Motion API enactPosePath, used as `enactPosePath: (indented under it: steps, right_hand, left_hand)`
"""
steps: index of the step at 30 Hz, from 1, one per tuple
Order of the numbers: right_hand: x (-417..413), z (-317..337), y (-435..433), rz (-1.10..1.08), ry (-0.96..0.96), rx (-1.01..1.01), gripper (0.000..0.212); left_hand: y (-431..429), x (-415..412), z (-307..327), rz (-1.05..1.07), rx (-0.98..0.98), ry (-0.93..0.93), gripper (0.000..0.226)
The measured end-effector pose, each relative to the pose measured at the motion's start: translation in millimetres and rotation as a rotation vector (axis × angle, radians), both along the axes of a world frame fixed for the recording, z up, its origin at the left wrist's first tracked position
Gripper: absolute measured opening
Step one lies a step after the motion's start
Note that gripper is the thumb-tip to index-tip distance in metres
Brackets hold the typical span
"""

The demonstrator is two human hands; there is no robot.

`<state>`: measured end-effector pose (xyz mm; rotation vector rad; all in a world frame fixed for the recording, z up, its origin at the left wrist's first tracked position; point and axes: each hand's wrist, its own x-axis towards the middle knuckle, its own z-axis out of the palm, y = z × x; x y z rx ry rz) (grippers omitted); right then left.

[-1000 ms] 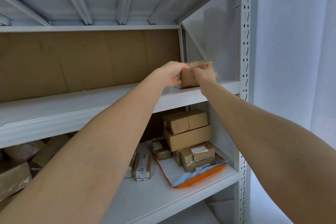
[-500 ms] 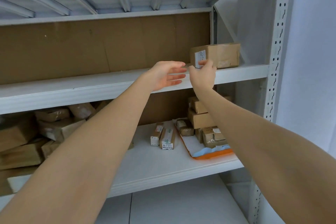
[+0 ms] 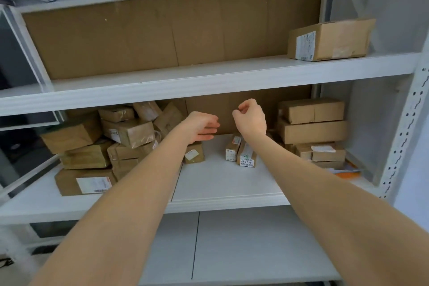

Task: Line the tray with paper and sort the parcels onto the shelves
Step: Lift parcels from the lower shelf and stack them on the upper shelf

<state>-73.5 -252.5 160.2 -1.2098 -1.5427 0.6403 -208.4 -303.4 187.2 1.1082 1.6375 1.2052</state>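
Note:
A brown cardboard parcel (image 3: 329, 39) with a white label stands alone at the right end of the upper shelf (image 3: 209, 81). My left hand (image 3: 203, 127) hangs in front of the middle shelf, fingers relaxed and holding nothing. My right hand (image 3: 251, 118) is beside it, fingers loosely curled, also holding nothing. At the right of the middle shelf, the orange tray (image 3: 348, 173) with paper lining carries a stack of parcels (image 3: 313, 127). Two slim labelled boxes (image 3: 242, 154) stand below my right hand.
A heap of several brown parcels (image 3: 104, 144) fills the left of the middle shelf (image 3: 220, 183). One small box (image 3: 193, 154) stands near my left wrist. A perforated white upright (image 3: 408, 123) bounds the rack on the right. Brown cardboard lines the back.
Both hands let go of the parcel on the upper shelf and dropped down to the middle shelf level. The view pulled back and tilted, showing more of the rack.

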Motion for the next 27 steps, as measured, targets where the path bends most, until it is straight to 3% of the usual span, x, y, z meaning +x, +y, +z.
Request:
enactPosePath:
  steps: [5, 14, 18, 24, 27]
  right_hand:
    - [-41.5, -21.1, 21.4, 0.058, -0.009, -0.146, 0.04]
    - [-157.9, -39.5, 52.7, 0.218, -0.027, -0.312, 0.078]
    - [-209.1, -40.6, 63.7, 0.303, -0.006, -0.352, 0.079]
    - [-263.7, -31.5, 82.1, 0.386, 0.052, -0.364, 0.089]
    - [-285.9, -26.2, 93.9, 0.393, 0.069, -0.332, 0.097]
  left_hand:
    - [15.6, -37.9, -18.9, 0.099, 0.044, 0.094, 0.03]
    - [37.9, -134.2, -24.1, 0.234, 0.225, 0.907, 0.029]
    - [38.9, -188.9, -24.2, 0.329, 0.222, 1.123, 0.03]
    - [46.4, -272.4, -16.3, 0.586, 0.053, 1.111, 0.044]
    - [52.5, -302.1, -13.6, 0.654, 0.042, 0.969, 0.061]
